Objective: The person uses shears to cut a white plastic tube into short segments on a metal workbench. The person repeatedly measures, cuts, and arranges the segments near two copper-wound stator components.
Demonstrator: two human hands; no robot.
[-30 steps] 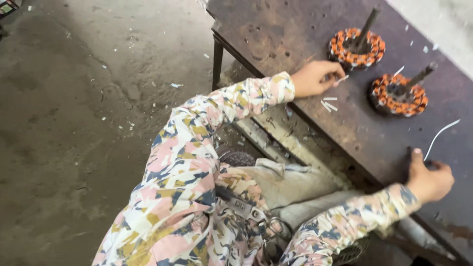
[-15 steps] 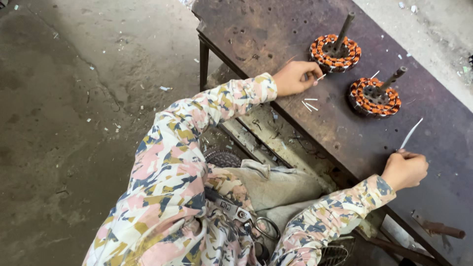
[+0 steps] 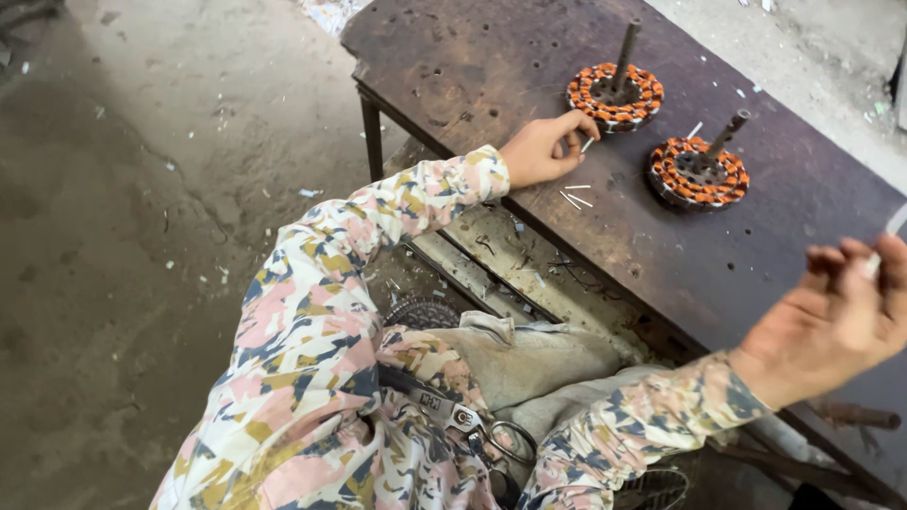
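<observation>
Your left hand [image 3: 540, 149] lies on the dark rusty metal counter [image 3: 491, 57], its fingers [image 3: 574, 125] curled and pinching a thin white sliver [image 3: 588, 144] right beside the far copper-wound round stator on its upright steel rod [image 3: 615, 93]. Your right hand [image 3: 836, 316] hangs raised above the counter's near right part, fingers clenched on a thin white strip [image 3: 888, 231] that blurs at the picture's edge.

Both the far stator and the nearer copper-wound stator on its own rod [image 3: 698, 172] look already wound, and I judge the strips are only now going in; how many sit in the slots I cannot tell. A few loose white slivers [image 3: 574, 198] lie between your left hand and the nearer stator. Grey cloth [image 3: 529, 354] and metal scissors [image 3: 491, 439] rest in your lap. Nothing blocks either stator.
</observation>
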